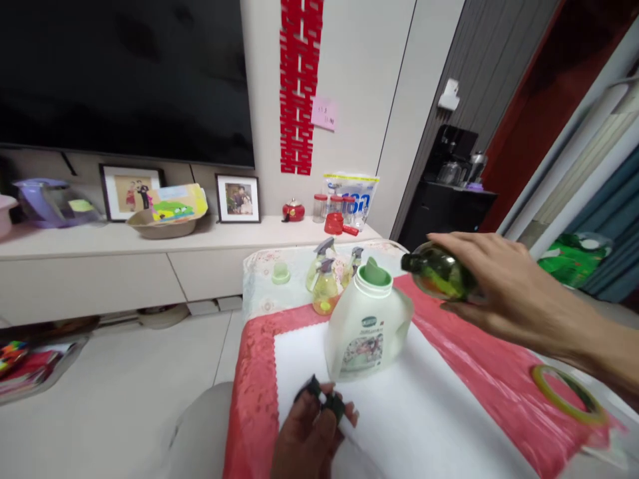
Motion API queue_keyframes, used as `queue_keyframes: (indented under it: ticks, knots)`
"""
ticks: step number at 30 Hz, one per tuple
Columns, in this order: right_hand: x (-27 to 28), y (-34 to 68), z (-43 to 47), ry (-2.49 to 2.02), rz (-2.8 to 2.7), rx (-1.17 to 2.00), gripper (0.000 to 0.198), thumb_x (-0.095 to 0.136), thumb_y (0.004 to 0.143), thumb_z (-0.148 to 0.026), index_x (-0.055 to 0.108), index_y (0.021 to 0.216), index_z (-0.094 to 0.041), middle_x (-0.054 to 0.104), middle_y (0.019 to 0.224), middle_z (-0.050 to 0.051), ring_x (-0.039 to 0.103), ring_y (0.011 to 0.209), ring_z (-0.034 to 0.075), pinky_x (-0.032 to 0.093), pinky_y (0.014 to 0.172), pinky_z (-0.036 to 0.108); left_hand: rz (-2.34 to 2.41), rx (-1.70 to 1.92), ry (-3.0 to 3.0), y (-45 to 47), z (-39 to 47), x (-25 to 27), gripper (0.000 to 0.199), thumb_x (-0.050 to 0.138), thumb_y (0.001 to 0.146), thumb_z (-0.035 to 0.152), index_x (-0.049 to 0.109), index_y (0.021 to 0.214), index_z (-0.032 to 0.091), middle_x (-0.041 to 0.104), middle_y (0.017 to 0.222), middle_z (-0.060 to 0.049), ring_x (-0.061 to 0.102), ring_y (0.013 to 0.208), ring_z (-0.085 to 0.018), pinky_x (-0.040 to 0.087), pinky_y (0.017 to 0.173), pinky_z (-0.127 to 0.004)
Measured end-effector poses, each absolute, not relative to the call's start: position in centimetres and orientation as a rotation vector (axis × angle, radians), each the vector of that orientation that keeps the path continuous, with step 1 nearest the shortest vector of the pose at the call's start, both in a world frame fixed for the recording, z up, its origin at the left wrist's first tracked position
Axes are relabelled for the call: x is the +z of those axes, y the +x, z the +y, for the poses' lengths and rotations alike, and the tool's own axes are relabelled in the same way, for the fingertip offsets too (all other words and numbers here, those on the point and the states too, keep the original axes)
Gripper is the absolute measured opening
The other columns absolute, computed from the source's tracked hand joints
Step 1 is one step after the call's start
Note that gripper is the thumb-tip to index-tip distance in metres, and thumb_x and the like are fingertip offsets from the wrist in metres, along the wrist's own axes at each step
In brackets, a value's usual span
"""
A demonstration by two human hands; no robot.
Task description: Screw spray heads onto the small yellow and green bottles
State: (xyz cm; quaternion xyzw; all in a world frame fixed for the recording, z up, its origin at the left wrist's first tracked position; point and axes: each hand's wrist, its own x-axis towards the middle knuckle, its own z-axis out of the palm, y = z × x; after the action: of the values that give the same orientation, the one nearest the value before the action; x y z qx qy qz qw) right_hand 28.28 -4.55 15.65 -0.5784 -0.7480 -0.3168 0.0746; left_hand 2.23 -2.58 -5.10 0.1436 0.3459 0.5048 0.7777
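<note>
Tilting a small green bottle (439, 273) toward the open neck of the white jug (367, 326) on the worktop (439, 426).

Right hand (494, 286) has its fingers wrapped round the bottle, held sideways just beside the jug's green spout; left hand (312, 432) pinches a dark cap (324, 396). Liquid could miss the spout and spill on the white mat if the bottle tips short. Counted: one jug, three spray bottles (327, 283) behind it, one tape ring (569, 394).

The bottle (442, 273) in my right hand (492, 279) is dark green glass, and the jug (367, 326) below it is pale, milky green with a brighter green spout. The cloth (479, 372) is red around a white middle, and the small piece (324, 396) in my left hand (312, 436) looks black, I think.
</note>
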Motion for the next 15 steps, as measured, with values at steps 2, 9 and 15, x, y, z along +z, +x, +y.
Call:
queue_keyframes:
  ticks: [2, 9, 15]
  knots:
    - [13.2, 29.0, -7.0, -1.783, -2.139, -0.651, 0.073, 0.059, 0.092, -0.054, 0.035, 0.154, -0.024, 0.054, 0.139, 0.012, 0.059, 0.116, 0.032, 0.054, 0.088, 0.047, 0.727, 1.143, 0.368, 1.3, -2.3, -4.2, 0.046, 0.099, 0.056, 0.033, 0.074, 0.090, 0.015, 0.078, 0.083, -0.004, 0.077, 0.076, -0.021, 0.065, 0.079, -0.036]
    - [1.0, 25.2, -13.5, -1.842, -1.954, 0.365, 0.084, 0.073, 0.085, -0.040, 0.026, 0.155, -0.034, 0.048, 0.148, 0.006, 0.055, 0.130, 0.027, 0.055, 0.103, 0.041, 0.763, 1.368, 0.488, -1.8, -0.5, -1.1, 0.042, 0.097, 0.060, 0.028, 0.074, 0.094, 0.019, 0.076, 0.089, 0.001, 0.075, 0.078, -0.016, 0.065, 0.080, -0.030]
    - [-3.8, 21.8, -14.0, -1.825, -1.768, 0.755, 0.090, 0.074, 0.078, -0.027, 0.026, 0.154, -0.036, 0.039, 0.151, 0.005, 0.045, 0.137, 0.027, 0.046, 0.113, 0.048, 0.782, 1.560, 0.620, -2.1, -0.7, 1.7, 0.045, 0.099, 0.055, 0.030, 0.076, 0.093, 0.021, 0.075, 0.091, 0.003, 0.073, 0.081, -0.012, 0.065, 0.081, -0.025]
